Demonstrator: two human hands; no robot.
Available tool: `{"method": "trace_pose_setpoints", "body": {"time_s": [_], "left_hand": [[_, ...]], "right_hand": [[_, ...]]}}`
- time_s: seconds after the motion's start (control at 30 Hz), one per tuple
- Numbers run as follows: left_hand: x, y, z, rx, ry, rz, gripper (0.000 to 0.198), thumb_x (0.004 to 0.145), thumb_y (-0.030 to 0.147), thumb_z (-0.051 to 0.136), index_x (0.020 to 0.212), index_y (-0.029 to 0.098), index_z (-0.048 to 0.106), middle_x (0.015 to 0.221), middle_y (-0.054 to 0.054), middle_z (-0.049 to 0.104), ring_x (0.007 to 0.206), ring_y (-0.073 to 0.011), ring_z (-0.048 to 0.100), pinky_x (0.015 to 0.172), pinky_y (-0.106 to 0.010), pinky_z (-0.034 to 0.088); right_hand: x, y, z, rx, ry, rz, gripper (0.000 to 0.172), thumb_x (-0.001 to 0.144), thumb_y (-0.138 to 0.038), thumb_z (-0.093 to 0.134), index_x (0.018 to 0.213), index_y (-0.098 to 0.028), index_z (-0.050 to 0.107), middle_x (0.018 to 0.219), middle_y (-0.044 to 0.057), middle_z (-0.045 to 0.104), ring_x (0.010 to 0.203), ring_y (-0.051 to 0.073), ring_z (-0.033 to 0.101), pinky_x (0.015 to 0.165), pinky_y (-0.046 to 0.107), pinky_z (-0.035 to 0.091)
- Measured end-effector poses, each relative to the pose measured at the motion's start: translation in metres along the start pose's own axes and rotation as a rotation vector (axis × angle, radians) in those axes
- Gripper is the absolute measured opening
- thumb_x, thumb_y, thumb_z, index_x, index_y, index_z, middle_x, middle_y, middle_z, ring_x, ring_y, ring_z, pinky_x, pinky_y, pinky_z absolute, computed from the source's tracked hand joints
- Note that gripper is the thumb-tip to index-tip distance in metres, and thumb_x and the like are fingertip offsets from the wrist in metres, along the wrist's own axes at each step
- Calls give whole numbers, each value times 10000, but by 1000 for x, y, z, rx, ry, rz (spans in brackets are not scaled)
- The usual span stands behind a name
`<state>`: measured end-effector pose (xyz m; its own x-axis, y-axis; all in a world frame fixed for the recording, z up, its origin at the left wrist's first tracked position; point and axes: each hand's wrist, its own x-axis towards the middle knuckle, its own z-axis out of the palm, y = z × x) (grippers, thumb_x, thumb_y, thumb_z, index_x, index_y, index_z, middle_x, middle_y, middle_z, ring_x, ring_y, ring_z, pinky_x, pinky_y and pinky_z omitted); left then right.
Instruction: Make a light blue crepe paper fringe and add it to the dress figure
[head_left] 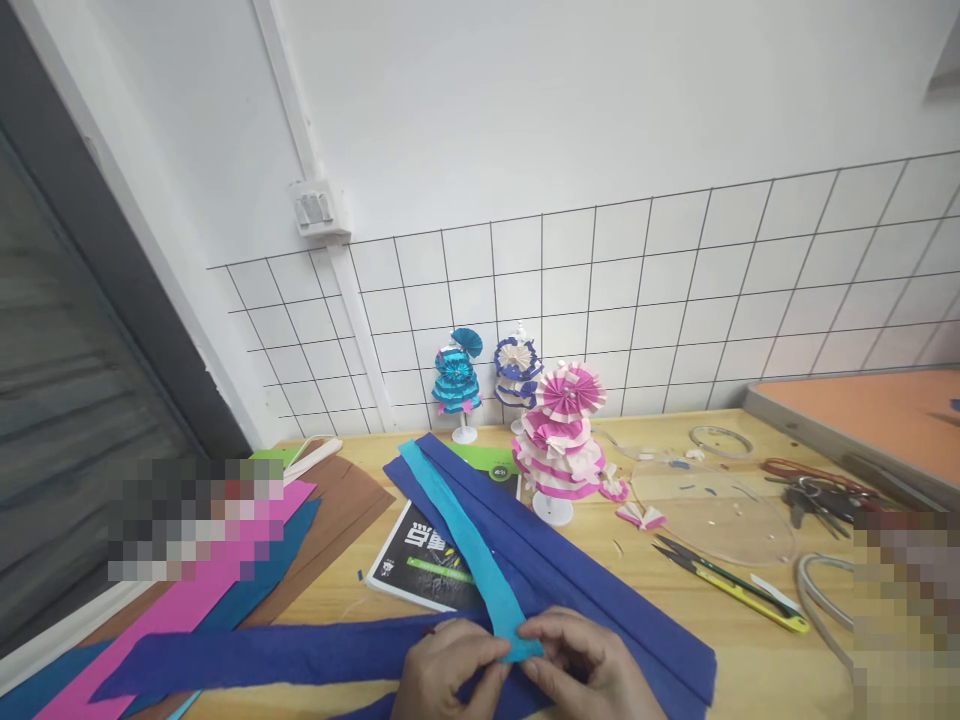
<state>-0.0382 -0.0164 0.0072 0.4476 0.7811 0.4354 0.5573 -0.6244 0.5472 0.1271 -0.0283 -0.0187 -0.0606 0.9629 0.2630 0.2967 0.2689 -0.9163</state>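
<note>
My left hand [448, 668] and my right hand [592, 662] both pinch the near end of a light blue crepe paper strip [465, 530], thumbs against fingers. From there the strip runs away from me, its far end lying on a broad folded sheet of dark blue paper [585, 560]. A dark blue paper strip [277, 652] stretches left from behind my left hand. Under the papers, a black booklet [420, 562] with white lettering shows in part.
Paper figures stand at the back: a teal one [457, 385], a blue-and-white one [516, 370] and a pink-and-white one [561, 455]. Yellow-handled snips [739, 588] lie right, near a clear disc [712, 510] and keys [814, 500]. Pink paper [202, 590] and brown paper [337, 510] lie left.
</note>
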Motion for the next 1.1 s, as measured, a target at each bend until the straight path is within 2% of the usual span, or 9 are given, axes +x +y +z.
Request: {"method": "trace_pose_setpoints", "body": {"time_s": [0.13,0.27,0.4,0.63,0.93,1.1], "left_hand": [[-2,-6,2,-3,19,57,154,718,78,589,724,160,719,647,-66,717,597,-166,659,589,-217,502],[-4,-10,6,-18,68,99,162,680,36,597,727,159,693,626,-41,698,577,-148,644,552,-192,494],[-5,-9,6,12,43,48,155,629,43,647,732,149,689,603,-27,700,527,-140,633,527,-183,489],[-2,-7,3,3,-5,4,112,686,75,622,662,153,698,593,-41,712,555,-153,656,543,-186,487],[-2,-6,2,-49,23,-70,107,687,111,626,643,171,702,587,-38,714,554,-161,653,561,-205,492],[-3,-4,7,-152,118,-273,76,611,113,652,575,169,690,536,-26,699,496,-154,630,506,-186,481]], "right_hand": [[1,1,0,-22,-63,-32,151,710,-215,590,718,-147,724,660,95,674,570,197,608,521,253,476],[1,6,0,2,-49,-47,159,719,-223,577,699,-141,712,671,106,676,598,209,627,546,261,489],[0,9,1,7,-24,-36,164,712,-233,583,688,-130,708,663,113,675,567,207,618,515,264,485],[-1,12,4,50,7,40,136,667,-247,629,681,-137,708,637,88,668,485,169,568,468,251,454],[0,6,1,329,-17,167,186,628,-339,703,647,-154,701,577,42,639,492,161,587,502,258,471],[2,0,0,418,-27,158,162,608,-336,730,639,-177,724,675,49,649,524,152,590,514,256,489]]}}
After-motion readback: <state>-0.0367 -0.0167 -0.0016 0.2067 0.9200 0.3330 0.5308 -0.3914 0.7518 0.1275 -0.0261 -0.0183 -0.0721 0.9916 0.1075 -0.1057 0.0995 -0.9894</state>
